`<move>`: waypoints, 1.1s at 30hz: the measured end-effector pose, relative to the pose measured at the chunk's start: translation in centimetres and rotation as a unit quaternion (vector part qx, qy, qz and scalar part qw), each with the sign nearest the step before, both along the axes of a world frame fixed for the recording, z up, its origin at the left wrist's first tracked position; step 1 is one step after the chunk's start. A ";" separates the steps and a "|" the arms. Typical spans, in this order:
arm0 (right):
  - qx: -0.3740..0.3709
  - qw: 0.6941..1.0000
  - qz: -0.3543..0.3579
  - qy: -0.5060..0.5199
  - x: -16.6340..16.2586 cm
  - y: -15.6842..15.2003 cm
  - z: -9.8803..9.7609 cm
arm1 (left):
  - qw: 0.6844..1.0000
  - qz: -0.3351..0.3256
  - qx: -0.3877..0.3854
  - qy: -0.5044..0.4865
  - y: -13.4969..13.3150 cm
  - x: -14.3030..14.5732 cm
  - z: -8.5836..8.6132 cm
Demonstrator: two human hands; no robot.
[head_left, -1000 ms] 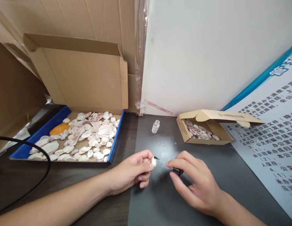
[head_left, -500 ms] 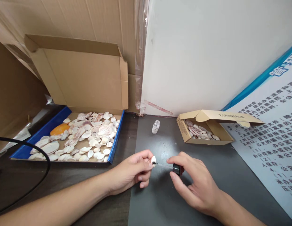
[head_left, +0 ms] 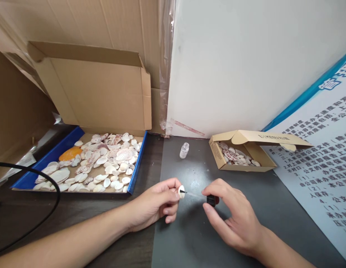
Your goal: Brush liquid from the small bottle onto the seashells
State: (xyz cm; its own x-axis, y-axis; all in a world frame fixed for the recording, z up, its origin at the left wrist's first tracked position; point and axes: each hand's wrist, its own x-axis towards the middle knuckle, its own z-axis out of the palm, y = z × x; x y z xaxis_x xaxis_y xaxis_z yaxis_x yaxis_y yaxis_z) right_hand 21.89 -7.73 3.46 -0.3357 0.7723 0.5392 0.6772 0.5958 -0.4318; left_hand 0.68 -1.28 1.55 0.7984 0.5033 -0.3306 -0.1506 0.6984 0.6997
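Small white shell (head_left: pixel 181 192): pinched in the left hand (head_left: pixel 160 201), inside the left edge of the grey mat (head_left: pixel 178 243). Black-capped brush (head_left: pixel 211 200): held by its cap in the right hand (head_left: pixel 236 215), thumb and forefinger parted, tip at shell. Uncapped bottle (head_left: pixel 184 150): stood near the far edge, well apart from hands.

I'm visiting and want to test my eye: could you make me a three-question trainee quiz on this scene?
1. What does the left hand hold?
2. True or false: the clear bottle is capped.
3. The right hand holds: A, the bottle; B, a black cap with a brush; C, a large orange shell.

Key:
1. A small whitish shell.
2. False; its mouth is open.
3. B.
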 end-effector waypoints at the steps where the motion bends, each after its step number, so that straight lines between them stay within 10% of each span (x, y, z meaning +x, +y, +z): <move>1: -0.001 1.000 0.001 -0.002 0.0 0.0 0.0 | 1.000 0.000 0.000 -0.001 0.0 0.0 0.0; 33: 0.018 0.999 -0.041 0.021 0.0 -0.1 0.1 | 1.000 0.002 0.002 -0.007 0.1 0.0 0.0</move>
